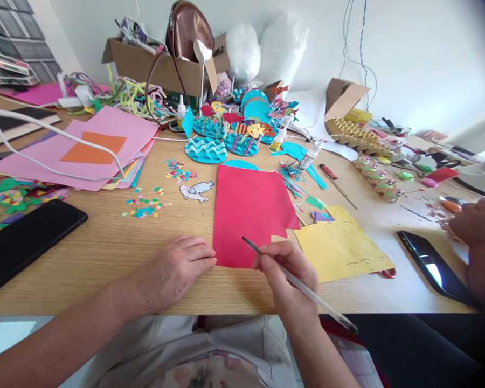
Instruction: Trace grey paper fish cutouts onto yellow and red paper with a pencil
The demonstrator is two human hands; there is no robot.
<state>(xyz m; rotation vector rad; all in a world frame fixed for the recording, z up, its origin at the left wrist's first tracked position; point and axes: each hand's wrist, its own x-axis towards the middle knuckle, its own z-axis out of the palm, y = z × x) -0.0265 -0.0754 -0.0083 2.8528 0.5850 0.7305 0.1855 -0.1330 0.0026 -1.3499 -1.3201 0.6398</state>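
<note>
Both forearms [101, 303] bare, plain to see from here | left hand [173, 272]: small dark specks across its back and wrist | lap: pale grey-beige cloth [141, 350], stitched seam | nearer the body: fabric [216, 372] with blotchy brownish-pink print, probably a top, though it blurs

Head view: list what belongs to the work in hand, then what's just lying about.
In use:
red sheet, left hand at its edge
pen, held in the right hand

Apparently just lying about:
left-side phone
right-side phone
brown bag
orange sheet
</note>
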